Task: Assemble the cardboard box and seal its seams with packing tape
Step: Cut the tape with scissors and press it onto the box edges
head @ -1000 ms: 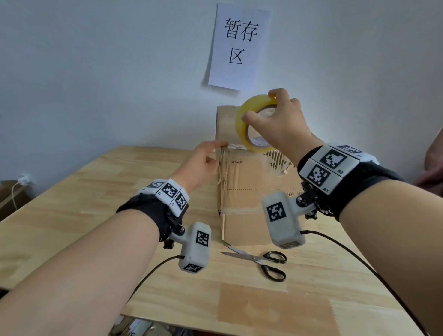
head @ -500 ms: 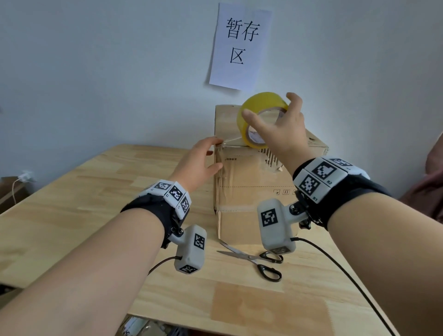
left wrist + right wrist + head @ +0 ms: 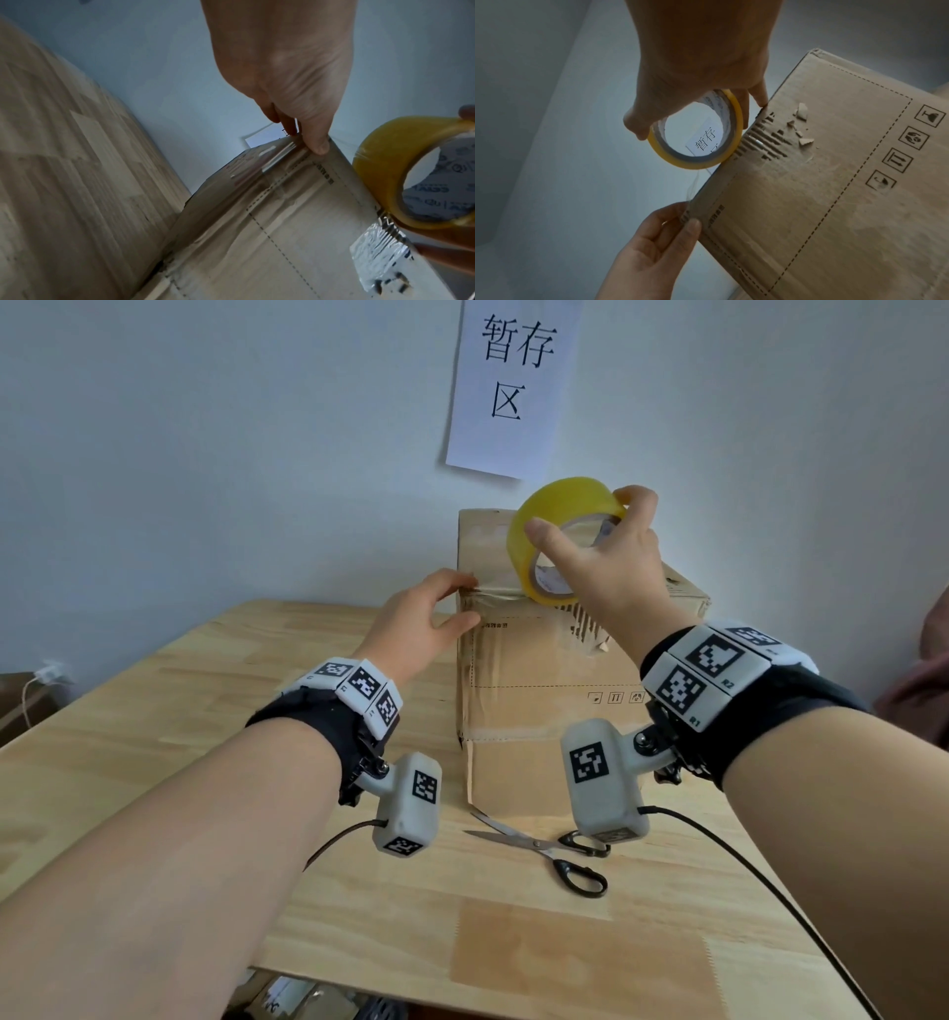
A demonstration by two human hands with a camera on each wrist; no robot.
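Though gripped, tape roll [image 3: 557, 539] hides box [image 3: 539, 690] top.

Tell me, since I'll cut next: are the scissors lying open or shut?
Open. The scissors lie flat on the wooden table before the cardboard box, blades spread apart, handles splayed.

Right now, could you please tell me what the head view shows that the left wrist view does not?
Only the head view shows the scissors lying on the table in front of the cardboard box, and the whole paper sign on the wall. Only the left wrist view shows the crumpled old tape patch up close. Both show the left hand pinching the tape end at the box corner and the yellow tape roll.
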